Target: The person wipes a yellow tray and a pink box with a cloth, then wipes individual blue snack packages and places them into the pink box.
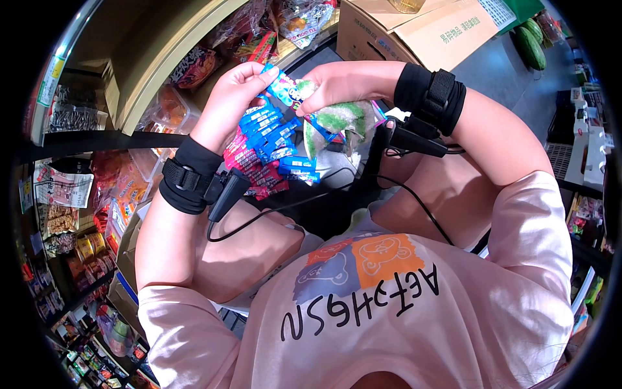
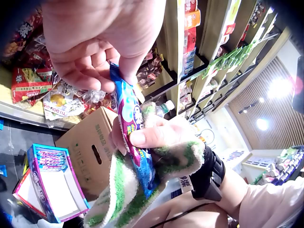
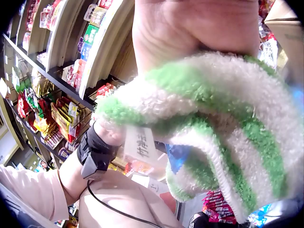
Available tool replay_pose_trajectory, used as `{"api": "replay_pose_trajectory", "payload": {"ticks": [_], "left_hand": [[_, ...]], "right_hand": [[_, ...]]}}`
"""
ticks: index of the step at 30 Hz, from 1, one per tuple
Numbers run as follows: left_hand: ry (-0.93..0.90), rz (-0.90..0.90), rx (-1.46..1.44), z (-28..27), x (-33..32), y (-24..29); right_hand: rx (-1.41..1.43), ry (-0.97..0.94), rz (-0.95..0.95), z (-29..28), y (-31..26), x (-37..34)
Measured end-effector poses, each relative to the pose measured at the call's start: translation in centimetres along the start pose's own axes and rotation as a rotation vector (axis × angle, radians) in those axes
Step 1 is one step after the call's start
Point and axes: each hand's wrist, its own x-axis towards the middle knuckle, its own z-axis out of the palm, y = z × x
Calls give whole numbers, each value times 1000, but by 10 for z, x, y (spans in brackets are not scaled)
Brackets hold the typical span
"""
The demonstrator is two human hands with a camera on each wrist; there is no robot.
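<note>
My left hand [image 1: 236,94] pinches one end of a blue and purple candy packet [image 2: 130,111] between thumb and fingers. At the packet's middle, my right hand [image 1: 343,81] grips it with the thumb laid on top. The same right hand holds a fluffy green and white striped cloth [image 3: 213,95], which hangs down behind and below the packet. Under the hands lie several small blue packets [image 1: 265,133] and pink packets [image 1: 259,175] in a pile. In the right wrist view the cloth hides most of the right hand's fingers.
A display box [image 2: 58,190] with blue packets in one end stands low beside a cardboard carton [image 1: 421,32]. Shelves with bagged snacks [image 1: 194,65] run along the left. A black cable [image 1: 291,204] crosses the lap between the wrists. Watermelons [image 1: 531,45] lie at the far right.
</note>
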Motion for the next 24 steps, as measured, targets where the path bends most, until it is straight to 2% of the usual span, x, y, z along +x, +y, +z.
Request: {"api": "replay_pose_trajectory", "payload": {"ticks": [9, 12, 15, 16, 20, 23, 24], "left_hand": [[63, 33, 10, 3, -2, 4], [92, 54, 9, -2, 1, 2], [111, 23, 15, -14, 5, -1], [122, 21, 0, -17, 7, -2], [242, 46, -96, -30, 15, -7], [210, 51, -157, -34, 17, -10], [151, 3, -108, -36, 17, -12]], "right_hand": [[-27, -15, -22, -5, 3, 5], [-108, 34, -79, -11, 7, 10], [-232, 108, -54, -15, -1, 1], [-181, 134, -42, -16, -2, -1], [-280, 166, -103, -31, 0, -4], [-411, 267, -96, -59, 1, -11], [-456, 323, -42, -70, 0, -13]]}}
